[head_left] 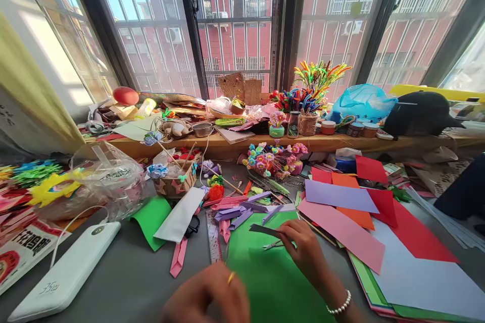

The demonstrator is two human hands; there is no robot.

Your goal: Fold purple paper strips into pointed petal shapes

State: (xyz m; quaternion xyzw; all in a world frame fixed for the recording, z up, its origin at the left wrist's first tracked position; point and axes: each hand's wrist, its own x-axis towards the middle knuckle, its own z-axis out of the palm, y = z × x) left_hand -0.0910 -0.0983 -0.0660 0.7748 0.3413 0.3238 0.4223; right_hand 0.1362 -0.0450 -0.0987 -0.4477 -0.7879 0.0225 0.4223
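Observation:
My right hand [303,250] pinches a narrow dark paper strip [263,230] between thumb and fingertips, the strip's free end pointing left. Below that strip, a pair of metal scissors [273,245] lies on a green paper sheet [273,282], partly covered by my hand. Nearer to me is my left hand [212,295], bent and blurred, with its fingers too smeared to read. Beyond the green sheet's far edge lie several folded purple paper strips [242,212]. A patterned ruler [213,237] runs along the sheet's left side.
Coloured paper sheets [424,272] are piled at the right. A white power bank [68,272] with a cable lies at the left, near a plastic bag [113,176]. Behind stand a basket [176,186] and paper flowers [275,159], below a cluttered windowsill [261,142].

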